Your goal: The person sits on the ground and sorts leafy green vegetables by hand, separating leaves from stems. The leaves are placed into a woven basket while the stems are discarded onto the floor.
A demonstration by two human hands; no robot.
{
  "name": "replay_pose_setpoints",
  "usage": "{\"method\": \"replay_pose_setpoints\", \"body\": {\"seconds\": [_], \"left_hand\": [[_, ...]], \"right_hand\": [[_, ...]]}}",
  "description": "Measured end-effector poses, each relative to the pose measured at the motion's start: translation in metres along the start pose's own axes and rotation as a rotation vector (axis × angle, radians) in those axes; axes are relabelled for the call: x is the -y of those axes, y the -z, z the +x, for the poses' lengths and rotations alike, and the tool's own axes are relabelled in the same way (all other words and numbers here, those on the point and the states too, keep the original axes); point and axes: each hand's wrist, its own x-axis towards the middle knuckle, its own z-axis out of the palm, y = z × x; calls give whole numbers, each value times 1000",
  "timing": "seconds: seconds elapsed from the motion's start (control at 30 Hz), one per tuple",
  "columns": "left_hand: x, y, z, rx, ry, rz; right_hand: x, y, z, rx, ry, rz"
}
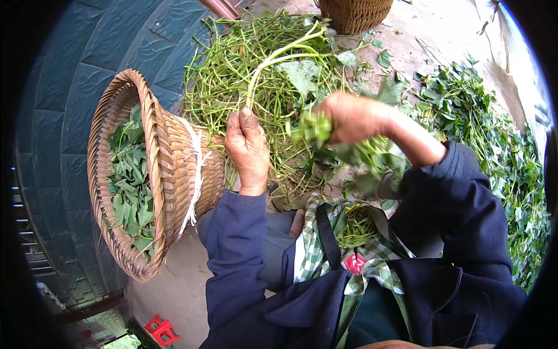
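Thumb up, my left hand (247,150) pinches the lower ends of a few long pale-green stems (263,64), which arch up to the right. My right hand (353,117), blurred, is closed on a bunch of leafy green stems (317,126), its leaves hanging below the wrist. Behind both hands spreads a tangled heap of green stems (222,83) on the ground. At the left a woven basket (174,161) lies tilted, its mouth showing green leaves (133,187). A green-checked apron (309,244) on my lap holds short green stems (356,227).
A long pile of leafy vines (501,144) lies along the right. Another woven basket (355,13) stands at the top. Dark tiled wall panels (100,48) rise beyond the left basket. A red plastic stool (161,329) is at the lower left.
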Motion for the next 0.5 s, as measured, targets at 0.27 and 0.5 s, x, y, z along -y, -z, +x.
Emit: {"method": "replay_pose_setpoints", "body": {"seconds": [0.27, 0.5], "left_hand": [[-2, 2, -5, 106, -111, 170], [-2, -12, -19, 201, -150, 170]], "right_hand": [[7, 13, 5, -690, -105, 114], [-17, 0, 21, -836, -133, -159]]}}
